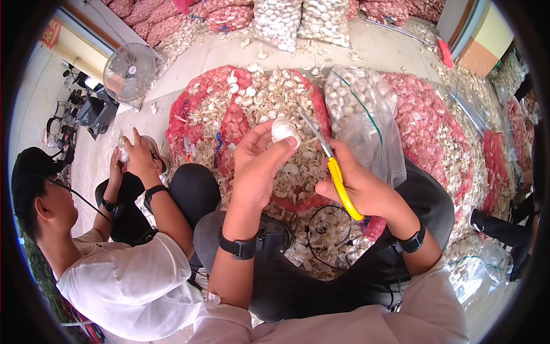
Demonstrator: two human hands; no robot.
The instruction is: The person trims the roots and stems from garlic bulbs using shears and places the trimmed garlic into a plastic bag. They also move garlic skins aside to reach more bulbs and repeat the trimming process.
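Note:
Pinched in the fingers of my left hand (260,160) is a white garlic bulb (284,131). My right hand (364,183) grips a pair of scissors with yellow handles (342,189). The scissor blades point up and to the left, beside the bulb and apart from it. Below both hands lies a red mesh sack (322,103), spread out and covered with loose garlic skins (275,97) and bulbs. Part of the scissor handles is hidden by my right hand.
At the left, a person in a white shirt (126,269) holds a garlic bulb. A clear bag of garlic (355,103) stands beyond my right hand, with full red mesh sacks (429,120) beside it. A fan (129,71) stands at far left. More garlic bags (278,23) line the back.

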